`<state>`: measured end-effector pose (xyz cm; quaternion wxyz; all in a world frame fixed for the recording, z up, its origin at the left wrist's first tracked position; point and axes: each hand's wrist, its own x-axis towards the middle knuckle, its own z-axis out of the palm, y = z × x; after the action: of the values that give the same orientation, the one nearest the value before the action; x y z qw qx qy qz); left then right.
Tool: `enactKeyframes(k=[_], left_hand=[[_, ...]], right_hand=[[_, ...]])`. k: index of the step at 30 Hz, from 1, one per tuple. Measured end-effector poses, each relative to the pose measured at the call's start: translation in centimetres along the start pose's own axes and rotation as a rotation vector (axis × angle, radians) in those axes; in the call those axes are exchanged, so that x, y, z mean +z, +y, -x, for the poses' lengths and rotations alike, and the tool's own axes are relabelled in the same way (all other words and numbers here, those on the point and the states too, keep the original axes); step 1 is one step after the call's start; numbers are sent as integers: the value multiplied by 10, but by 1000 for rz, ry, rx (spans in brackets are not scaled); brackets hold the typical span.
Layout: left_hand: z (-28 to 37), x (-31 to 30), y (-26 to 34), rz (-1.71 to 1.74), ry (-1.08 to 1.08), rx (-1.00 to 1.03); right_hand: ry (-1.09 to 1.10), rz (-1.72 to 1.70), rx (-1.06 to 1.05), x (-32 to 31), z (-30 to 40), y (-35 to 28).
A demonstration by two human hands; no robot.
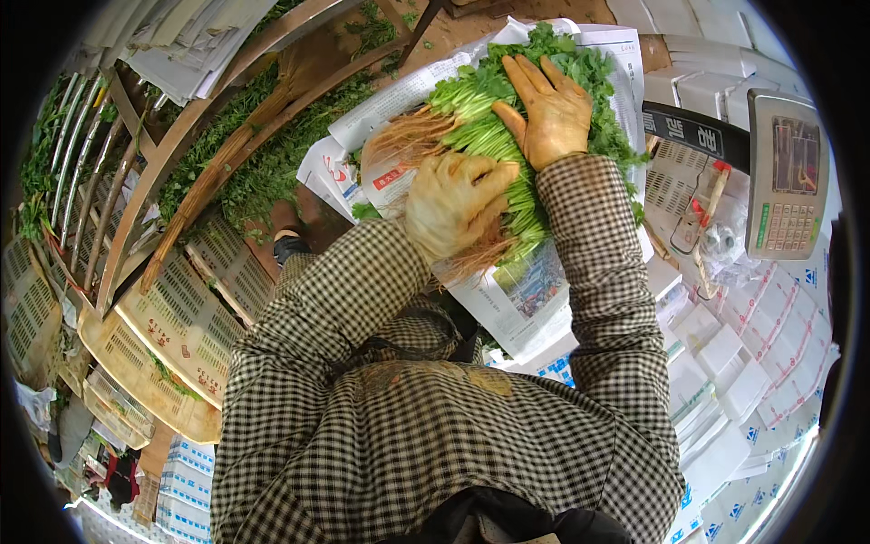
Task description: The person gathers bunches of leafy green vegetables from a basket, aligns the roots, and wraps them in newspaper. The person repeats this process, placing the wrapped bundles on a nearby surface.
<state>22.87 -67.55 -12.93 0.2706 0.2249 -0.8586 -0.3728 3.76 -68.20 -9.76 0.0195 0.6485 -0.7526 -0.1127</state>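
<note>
A large bunch of leafy green herbs, apparently cilantro, [486, 132] lies on spread newspaper sheets [523, 319], with its brown roots [408, 136] to the left and its leaves up and to the right. My right hand [544, 112] rests flat on the leaves and stems, fingers spread. My left hand [459, 204] is over the lower roots and stems, its fingers bent and somewhat blurred; whether it grips any of them is hidden.
A digital scale display [788, 177] stands at the right, near a plastic crate [669, 177]. White foam boxes [720, 347] are stacked at the lower right. A metal rack [156, 163], loose greens [272, 156] and pale plastic crates [180, 319] are at the left. Stacked paper [183, 41] sits at the upper left.
</note>
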Motion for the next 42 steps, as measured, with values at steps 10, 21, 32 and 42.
enactKeyframes(k=[10,21,32,42], left_hand=[[27,-18,-17,-271,-359,10],[5,-11,21,-357,-548,216],[89,-98,4,-179,-605,-109],[-60,-24,-24,-710,-587,106]], right_hand=[[-25,120,91,40,1,12],[12,169,79,34,-8,9],[59,95,103,34,-2,8],[167,20,62,34,-2,8]])
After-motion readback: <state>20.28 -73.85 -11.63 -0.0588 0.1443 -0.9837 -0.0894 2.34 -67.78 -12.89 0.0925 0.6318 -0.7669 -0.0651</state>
